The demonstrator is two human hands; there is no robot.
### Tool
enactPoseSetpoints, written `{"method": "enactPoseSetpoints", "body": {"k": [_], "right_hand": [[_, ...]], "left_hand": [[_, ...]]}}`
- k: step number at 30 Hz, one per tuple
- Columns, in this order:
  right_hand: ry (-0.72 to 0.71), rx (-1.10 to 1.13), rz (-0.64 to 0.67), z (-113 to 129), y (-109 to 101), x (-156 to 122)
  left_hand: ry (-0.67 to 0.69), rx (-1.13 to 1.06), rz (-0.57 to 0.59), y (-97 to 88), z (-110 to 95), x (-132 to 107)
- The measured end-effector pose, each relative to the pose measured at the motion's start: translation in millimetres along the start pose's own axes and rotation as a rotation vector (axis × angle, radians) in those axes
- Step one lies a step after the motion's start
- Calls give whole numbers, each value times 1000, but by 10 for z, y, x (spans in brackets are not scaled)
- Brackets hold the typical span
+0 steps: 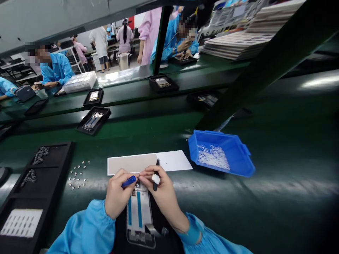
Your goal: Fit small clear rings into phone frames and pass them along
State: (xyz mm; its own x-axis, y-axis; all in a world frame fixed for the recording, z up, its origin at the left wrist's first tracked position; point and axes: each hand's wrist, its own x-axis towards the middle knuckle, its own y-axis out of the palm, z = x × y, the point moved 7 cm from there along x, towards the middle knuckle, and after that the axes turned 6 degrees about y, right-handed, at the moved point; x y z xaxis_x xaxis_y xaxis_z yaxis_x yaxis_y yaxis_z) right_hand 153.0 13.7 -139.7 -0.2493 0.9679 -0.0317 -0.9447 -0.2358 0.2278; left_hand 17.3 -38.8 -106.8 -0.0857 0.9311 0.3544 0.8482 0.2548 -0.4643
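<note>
A silvery phone frame (135,213) with two blue strips lies in a black tray (121,238) in front of me. My left hand (116,194) is closed around a blue pen-like tool (129,181) at the frame's upper end. Black tweezers (155,185) with a white piece around them sit in my right hand (165,192), their pointed end directed away from me. The fingertips of both hands meet over the top of the frame; whatever is pinched there is too small to make out. A dark flexible strip (153,230) sticks out at the frame's lower right.
At right stands a blue bin (238,158) of small white parts. A white sheet (176,160) lies beyond my hands. Tiny metal pieces (76,174) and a compartmented black tray (50,176) are at left. Trayed phone frames (93,120) line the bench; co-workers sit across.
</note>
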Motion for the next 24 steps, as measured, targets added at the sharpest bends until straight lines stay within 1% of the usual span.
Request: {"method": "enactPoseSetpoints", "body": {"k": [3,5,8,15,19,21,24], "right_hand": [[-59,-35,-37,39,-9,-35],[-105,-76,-55,68,-7,-64],[-123,-115,-37,79,10,-79],[34,-4,120,25,50,7],[98,68,179,15,76,17],[176,139,209,-31,92,3],[328,292,263,-118,133,-44]], "left_hand": [[-11,8,-3,14,11,7],[-44,17,-19,17,45,-1],[-89,18,-37,14,94,-24],[-90,23,-34,-23,74,-10],[-24,-19,-43,-61,-4,-16],[34,-54,-117,-132,-55,-37],[125,-99,-345,-305,-102,-105]]}}
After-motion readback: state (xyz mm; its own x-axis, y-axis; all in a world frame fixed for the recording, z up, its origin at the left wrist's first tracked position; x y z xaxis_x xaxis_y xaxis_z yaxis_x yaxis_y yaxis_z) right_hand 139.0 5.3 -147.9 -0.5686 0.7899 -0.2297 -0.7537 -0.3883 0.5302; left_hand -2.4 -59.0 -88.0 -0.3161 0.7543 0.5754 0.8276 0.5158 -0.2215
